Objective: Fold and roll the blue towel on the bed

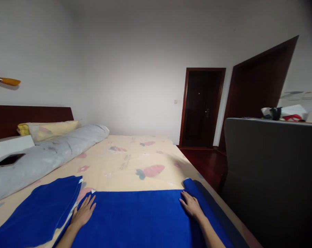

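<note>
Lying flat on a blue towel (140,217) in the head view, both hands rest palm down with fingers straight and slightly spread, pinching nothing: the left hand (84,212) sits at the towel's left edge, the right hand (191,206) near its right side, just beside a fold of the same cloth that runs along the bed's right edge. The towel is spread across the near end of the bed (125,162), whose sheet is pale yellow with a pink and blue print. A second blue towel (39,213), folded, lies at the near left corner of the bed, just beside the left hand but apart from it. A long grey bolster (44,155) runs along the bed's left edge, with a yellow pillow (50,129) behind it at the dark wooden headboard (16,115). A grey upholstered panel (271,172) stands off the right edge; a dark door (202,106) is on the far wall. No writing or labels can be read
</note>
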Demonstrator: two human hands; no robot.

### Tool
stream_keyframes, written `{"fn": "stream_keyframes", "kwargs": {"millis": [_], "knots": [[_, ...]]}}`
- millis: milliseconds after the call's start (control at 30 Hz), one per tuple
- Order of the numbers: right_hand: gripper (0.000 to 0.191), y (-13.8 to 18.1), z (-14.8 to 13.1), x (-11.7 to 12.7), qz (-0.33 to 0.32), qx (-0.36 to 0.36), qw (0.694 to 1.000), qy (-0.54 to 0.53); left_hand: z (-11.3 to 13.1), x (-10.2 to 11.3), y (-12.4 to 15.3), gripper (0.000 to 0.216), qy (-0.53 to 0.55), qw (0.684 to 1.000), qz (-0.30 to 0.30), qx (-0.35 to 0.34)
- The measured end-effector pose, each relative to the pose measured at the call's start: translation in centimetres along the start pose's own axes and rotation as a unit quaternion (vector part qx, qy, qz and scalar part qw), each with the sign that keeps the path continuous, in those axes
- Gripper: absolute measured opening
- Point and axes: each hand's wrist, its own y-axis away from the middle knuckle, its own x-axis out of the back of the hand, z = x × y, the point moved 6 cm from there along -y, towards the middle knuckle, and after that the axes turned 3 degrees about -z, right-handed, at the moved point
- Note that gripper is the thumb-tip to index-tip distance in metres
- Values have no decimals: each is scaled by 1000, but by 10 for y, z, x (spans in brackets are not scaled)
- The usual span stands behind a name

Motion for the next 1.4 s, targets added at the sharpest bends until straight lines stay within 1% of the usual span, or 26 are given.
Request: {"fn": "stream_keyframes", "kwargs": {"millis": [67,133,200,267,333,400,433,467,500,533,600,667,733,800,833,900,1000,1067,1100,1133,1200,1267,1300,1333,1367,1400], "knots": [[54,-1,-18,4,17,-13,1000,14,16,8,2,56,-35,999,20,4],[53,-1,-49,5,31,-5,999,21,48,13,7,57,-52,997,42,-27],[54,1,-89,-1,30,25,999,16,94,11,17,57,-40,996,37,-77],[57,6,-136,-12,15,72,997,-1,148,5,32,59,-9,991,18,-131],[58,11,-180,-25,-9,136,990,-40,205,-3,50,61,23,979,6,-202],[56,15,-209,-34,-30,189,978,-76,245,-10,62,61,39,968,-8,-247],[56,16,-213,-36,-37,202,975,-84,255,-13,65,61,44,966,-9,-254],[56,15,-209,-37,-41,199,976,-83,257,-14,64,61,47,967,-9,-249],[56,13,-198,-37,-40,183,979,-76,251,-14,60,60,49,971,-7,-234],[57,10,-179,-35,-34,154,985,-64,237,-13,53,60,48,977,-3,-210],[59,3,-124,-28,-9,69,997,-32,189,-11,33,60,41,989,3,-145],[62,0,-65,-22,13,-23,1000,-1,128,-9,13,60,33,997,13,-65],[66,-2,-23,-20,22,-59,998,12,70,-10,-3,61,46,999,17,-5],[69,-4,-3,-22,22,-63,998,23,28,-10,-11,62,59,997,41,33],[70,-5,0,-23,21,-63,997,31,15,-9,-12,63,61,996,49,44],[69,-6,1,-25,19,-68,996,47,2,-7,-12,63,48,996,60,54],[66,-5,-9,-19,42,-61,995,69,9,1,-5,59,7,995,75,72],[61,0,-21,-13,82,-50,991,91,28,6,5,58,-18,993,90,79],[57,5,-31,-11,100,-42,990,96,43,6,12,58,-27,993,93,72],[55,11,-44,-12,109,-32,989,90,61,5,22,58,-31,994,92,53],[54,30,-80,-21,101,9,994,43,109,-5,47,60,-20,997,74,-20],[57,55,-124,-35,71,82,994,-23,162,-21,80,61,38,989,33,-138],[60,69,-143,-42,48,116,991,-49,185,-29,97,63,63,981,6,-183],[63,82,-157,-48,24,139,988,-66,201,-37,111,63,76,974,-15,-213],[66,94,-163,-52,5,151,986,-76,209,-42,122,64,88,970,-25,-227],[69,103,-162,-53,-6,145,986,-78,209,-47,129,65,93,970,-30,-223]]}}
